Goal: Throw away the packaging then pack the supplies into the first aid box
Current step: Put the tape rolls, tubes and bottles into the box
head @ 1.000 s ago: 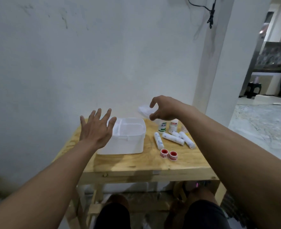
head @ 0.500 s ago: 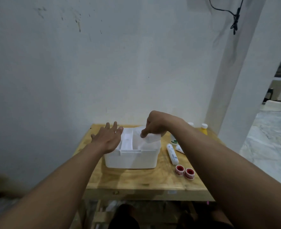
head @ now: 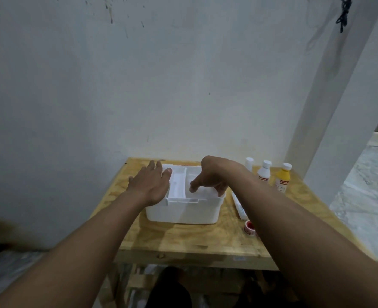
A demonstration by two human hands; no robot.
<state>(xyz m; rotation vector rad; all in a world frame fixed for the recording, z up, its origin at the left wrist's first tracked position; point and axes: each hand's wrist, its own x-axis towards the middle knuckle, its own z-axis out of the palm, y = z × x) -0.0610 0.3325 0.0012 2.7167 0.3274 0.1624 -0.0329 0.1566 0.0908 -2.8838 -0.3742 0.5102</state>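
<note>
The open white first aid box [head: 183, 211] stands on the wooden table [head: 179, 240], split into compartments. My left hand [head: 149, 184] lies flat, fingers spread, on the box's left rim. My right hand [head: 209, 177] reaches down into the right compartment, its fingertips pinched on a white packet [head: 202, 192] that rests inside. To the right of the box lie a white wrapped roll [head: 239, 207] and a red tape roll [head: 249, 227], both partly hidden by my right forearm.
Three bottles stand at the table's back right: a white one [head: 249, 162], a white one with a red label [head: 264, 173] and a yellow one [head: 283, 180]. The wall runs close behind the table. A pillar [head: 330, 107] rises at the right.
My right hand has carried the white packet from above the bottles, over the box, and down into its right compartment. My left hand has settled onto the box's left rim.
</note>
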